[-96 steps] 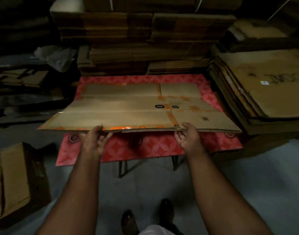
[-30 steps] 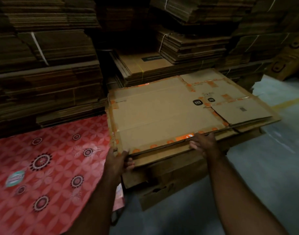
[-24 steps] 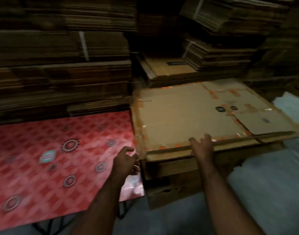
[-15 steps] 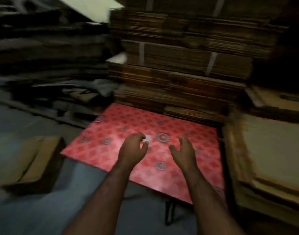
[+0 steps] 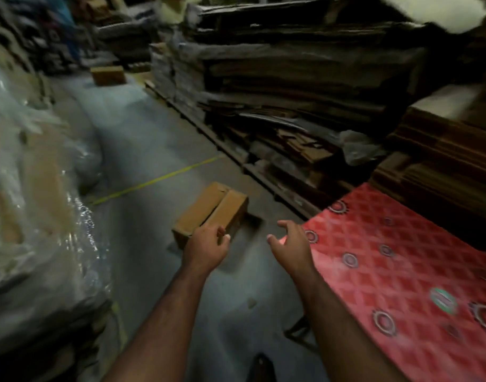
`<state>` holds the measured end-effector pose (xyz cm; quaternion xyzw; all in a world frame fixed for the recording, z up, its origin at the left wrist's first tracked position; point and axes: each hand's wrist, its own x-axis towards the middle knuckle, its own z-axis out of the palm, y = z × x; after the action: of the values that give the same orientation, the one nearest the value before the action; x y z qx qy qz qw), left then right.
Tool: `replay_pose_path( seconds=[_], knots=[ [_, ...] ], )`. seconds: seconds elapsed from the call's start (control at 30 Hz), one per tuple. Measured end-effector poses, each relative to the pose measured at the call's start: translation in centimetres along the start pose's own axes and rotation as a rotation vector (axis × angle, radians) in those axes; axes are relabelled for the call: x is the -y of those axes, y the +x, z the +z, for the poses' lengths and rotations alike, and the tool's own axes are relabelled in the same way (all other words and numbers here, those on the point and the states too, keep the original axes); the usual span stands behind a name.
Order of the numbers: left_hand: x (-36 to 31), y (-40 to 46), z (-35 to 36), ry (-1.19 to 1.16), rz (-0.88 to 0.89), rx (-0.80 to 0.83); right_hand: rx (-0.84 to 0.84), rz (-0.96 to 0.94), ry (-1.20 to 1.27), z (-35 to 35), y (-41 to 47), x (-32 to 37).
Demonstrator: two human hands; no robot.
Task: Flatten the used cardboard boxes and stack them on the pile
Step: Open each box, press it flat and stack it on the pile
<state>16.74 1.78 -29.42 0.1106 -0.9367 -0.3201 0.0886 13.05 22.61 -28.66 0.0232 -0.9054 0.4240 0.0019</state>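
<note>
Dim warehouse light, brightest on the grey concrete floor (image 5: pixel 153 150) ahead, glare glinting off the clear plastic wrapping (image 5: pixel 79 216) at left, tall dark stacks of flattened brown cardboard (image 5: pixel 291 78) sunk in shadow, motion blur smearing the edges, wide-angle bending at the corners.

Bare forearms, sleeveless; dark shoe (image 5: pixel 261 366)
</note>
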Motion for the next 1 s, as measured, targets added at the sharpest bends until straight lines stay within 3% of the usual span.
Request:
replay_pose_path(
  seconds=[0.23, 0.53, 0.63, 0.77, 0.9, 1.0],
  knots=[
    [11.0, 13.4, 1.2, 0.132, -0.112, 0.081, 0.167, 0.068, 0.035, 12.7, 13.0, 1.2],
    [24.2, 30.6, 3.0, 0.338, -0.226, 0.246, 0.341, 0.310, 0.019, 27.9, 28.6, 1.3],
    [32.2, 35.9, 7.3, 0.384, -0.291, 0.307, 0.383, 0.518, 0.143, 35.8, 32.7, -2.4],
    [45.5, 42.4, 17.9, 0.414, -0.390, 0.444, 0.415, 0.687, 0.173, 50.0, 38.0, -11.9],
    [58.9, 47.1, 29.4, 0.237, -0.537, 0.476, 0.402, 0.776, 0.148, 63.0, 41.0, -21.7],
    [65.9, 49.5, 34.5, 0.071, -0.705, 0.404, 0.372, 0.866, 0.208, 69.1, 40.9, -28.2]
  ],
)
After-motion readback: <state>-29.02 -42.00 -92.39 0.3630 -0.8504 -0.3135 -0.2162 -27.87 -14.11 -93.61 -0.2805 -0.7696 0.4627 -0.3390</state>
